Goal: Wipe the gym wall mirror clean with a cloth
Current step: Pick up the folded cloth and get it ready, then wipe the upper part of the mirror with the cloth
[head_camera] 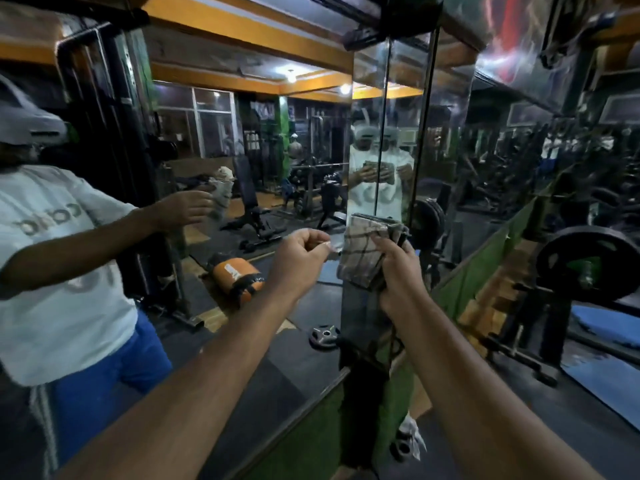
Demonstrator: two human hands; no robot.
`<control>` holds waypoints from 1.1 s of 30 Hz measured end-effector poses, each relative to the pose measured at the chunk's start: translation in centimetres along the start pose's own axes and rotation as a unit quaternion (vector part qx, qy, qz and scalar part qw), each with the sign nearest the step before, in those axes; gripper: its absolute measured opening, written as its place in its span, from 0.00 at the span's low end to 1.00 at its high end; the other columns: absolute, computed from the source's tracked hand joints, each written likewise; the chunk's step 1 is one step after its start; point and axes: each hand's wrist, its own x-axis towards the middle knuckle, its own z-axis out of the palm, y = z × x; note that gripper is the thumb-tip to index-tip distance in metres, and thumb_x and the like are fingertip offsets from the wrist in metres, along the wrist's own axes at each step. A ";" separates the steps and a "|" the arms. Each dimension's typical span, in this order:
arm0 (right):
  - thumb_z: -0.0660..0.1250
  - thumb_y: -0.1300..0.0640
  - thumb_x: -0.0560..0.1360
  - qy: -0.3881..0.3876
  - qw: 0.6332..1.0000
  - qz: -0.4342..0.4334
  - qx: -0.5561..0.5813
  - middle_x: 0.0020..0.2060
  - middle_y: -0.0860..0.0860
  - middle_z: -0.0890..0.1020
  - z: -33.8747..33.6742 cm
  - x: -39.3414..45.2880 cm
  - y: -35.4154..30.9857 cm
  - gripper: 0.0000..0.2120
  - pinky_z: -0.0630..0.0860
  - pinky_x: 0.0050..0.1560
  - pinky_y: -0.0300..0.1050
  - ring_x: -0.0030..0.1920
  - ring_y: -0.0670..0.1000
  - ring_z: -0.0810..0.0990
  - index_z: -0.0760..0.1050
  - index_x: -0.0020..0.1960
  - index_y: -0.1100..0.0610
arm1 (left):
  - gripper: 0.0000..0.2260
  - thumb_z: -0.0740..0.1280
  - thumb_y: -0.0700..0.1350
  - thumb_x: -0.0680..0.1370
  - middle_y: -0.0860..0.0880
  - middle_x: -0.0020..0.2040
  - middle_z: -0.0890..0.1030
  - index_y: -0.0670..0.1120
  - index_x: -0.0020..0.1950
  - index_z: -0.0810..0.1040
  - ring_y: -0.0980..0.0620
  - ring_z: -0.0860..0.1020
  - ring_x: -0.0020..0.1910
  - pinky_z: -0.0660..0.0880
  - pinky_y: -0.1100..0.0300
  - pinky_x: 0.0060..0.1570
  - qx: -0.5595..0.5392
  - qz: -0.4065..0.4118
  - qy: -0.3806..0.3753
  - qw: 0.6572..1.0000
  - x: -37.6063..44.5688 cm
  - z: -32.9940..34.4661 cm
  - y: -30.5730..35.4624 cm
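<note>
Two bare forearms reach up from the bottom edge toward a mirrored corner. Far left, the wall mirror [214, 140] shows the person's reflection [65, 244] in a pale T-shirt and blue shorts, one arm stretched toward a reflected cloth. Lower in the same glass lie an orange bag [235, 277] on the dark floor and, farther right, a small weight plate [323, 336] lying flat.

Left hand [301, 261] hovers in front of the glass with its fingers curled into a loose fist; whether it pinches anything is not clear. Just beside it, the right hand [398, 271] grips a folded checked cloth [363, 251], thumb laid across the front, fingers wrapped behind. That cloth is held upright before a narrow mirrored column [391, 133] at the corner, apparently not pressed to the glass.

Right of the column, another mirror panel [502, 174] reflects dim gym machines, and a barbell plate [588, 265] stands out on a rack near the right edge.
</note>
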 end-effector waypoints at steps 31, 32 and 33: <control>0.63 0.68 0.79 -0.080 0.934 -0.348 -0.027 0.48 0.50 0.82 11.4 38.5 -17.1 0.14 0.77 0.41 0.48 0.44 0.49 0.80 0.73 0.52 0.48 | 0.14 0.68 0.46 0.80 0.46 0.56 0.83 0.46 0.65 0.78 0.46 0.81 0.51 0.80 0.52 0.50 0.318 0.372 0.169 0.856 37.0 11.9 14.3; 0.63 0.69 0.78 -0.076 0.928 -0.364 -0.032 0.47 0.50 0.81 11.6 39.6 -17.3 0.14 0.75 0.41 0.45 0.44 0.47 0.79 0.73 0.54 0.51 | 0.15 0.67 0.46 0.81 0.45 0.58 0.83 0.46 0.67 0.77 0.45 0.81 0.51 0.78 0.54 0.49 0.340 0.373 0.174 0.845 37.8 12.2 14.7; 0.62 0.69 0.77 -0.073 0.923 -0.376 -0.034 0.46 0.49 0.81 11.8 40.6 -17.6 0.14 0.73 0.40 0.42 0.43 0.45 0.78 0.74 0.57 0.53 | 0.17 0.66 0.46 0.81 0.45 0.60 0.82 0.46 0.69 0.76 0.44 0.81 0.51 0.76 0.57 0.48 0.361 0.372 0.184 0.835 38.6 12.5 15.0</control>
